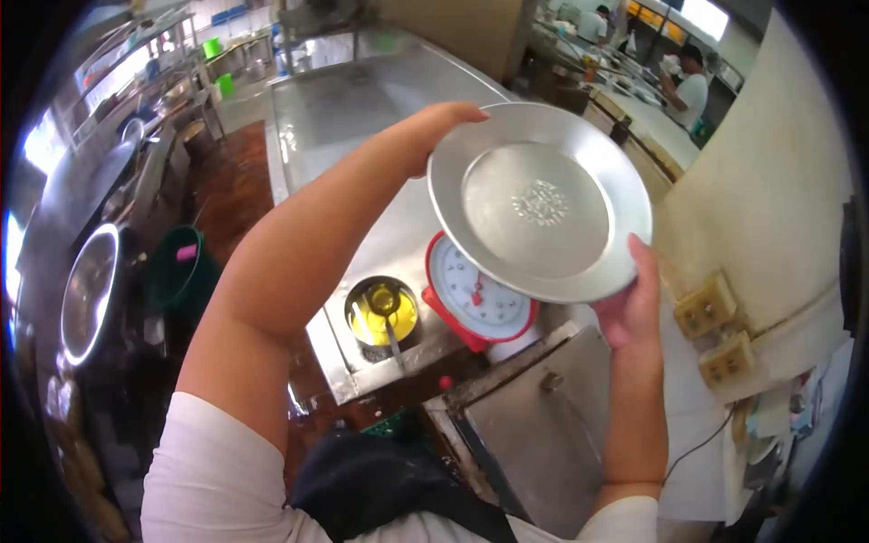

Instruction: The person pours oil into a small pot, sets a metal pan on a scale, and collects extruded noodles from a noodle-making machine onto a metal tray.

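A round silver metal pan [534,208] is held between my two hands, above a red kitchen scale [480,299] with a white dial. My left hand [444,131] grips its upper left rim, with the fingers mostly hidden beneath. On the lower right rim, my right hand [629,294] has its thumb up along the edge and the other fingers under the pan. The pan covers the top of the scale. Left of the scale sits a dark pot [356,308] with yellow contents and a ladle [389,321] in it.
The steel table [335,109] stretches ahead. At left are a green bin [172,271] and a large round metal basin [90,294]. Wall sockets [706,308] and a cable are at right. Two people work at a far counter, upper right.
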Tool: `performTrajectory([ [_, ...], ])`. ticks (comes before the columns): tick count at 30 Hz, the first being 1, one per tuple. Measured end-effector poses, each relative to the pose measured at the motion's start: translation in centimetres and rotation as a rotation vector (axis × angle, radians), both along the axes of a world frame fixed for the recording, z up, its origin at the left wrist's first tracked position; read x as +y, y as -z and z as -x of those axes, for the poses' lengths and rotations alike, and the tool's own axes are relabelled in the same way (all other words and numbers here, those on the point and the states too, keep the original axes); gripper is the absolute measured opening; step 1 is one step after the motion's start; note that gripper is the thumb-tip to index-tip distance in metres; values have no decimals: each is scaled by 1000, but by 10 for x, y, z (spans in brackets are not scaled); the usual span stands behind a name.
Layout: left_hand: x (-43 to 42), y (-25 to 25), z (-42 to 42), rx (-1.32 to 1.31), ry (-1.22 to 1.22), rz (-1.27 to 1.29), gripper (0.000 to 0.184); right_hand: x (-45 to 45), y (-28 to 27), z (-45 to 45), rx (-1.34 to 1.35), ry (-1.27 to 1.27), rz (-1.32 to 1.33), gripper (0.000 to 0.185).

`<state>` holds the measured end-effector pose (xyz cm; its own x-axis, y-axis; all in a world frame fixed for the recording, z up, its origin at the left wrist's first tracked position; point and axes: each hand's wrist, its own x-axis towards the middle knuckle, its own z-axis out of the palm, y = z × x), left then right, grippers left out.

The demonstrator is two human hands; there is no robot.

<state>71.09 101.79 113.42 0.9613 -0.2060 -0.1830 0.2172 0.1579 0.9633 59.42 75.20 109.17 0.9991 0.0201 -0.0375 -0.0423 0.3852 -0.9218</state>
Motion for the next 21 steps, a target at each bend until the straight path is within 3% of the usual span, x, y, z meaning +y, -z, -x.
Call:
performTrajectory([
  [13,1,109,-153,165,227,68,37,24,68,-62,162,96,-21,44],
  [21,-10,123,-186,136,236,-30,37,22,76,-84,251,89,-33,43],
])
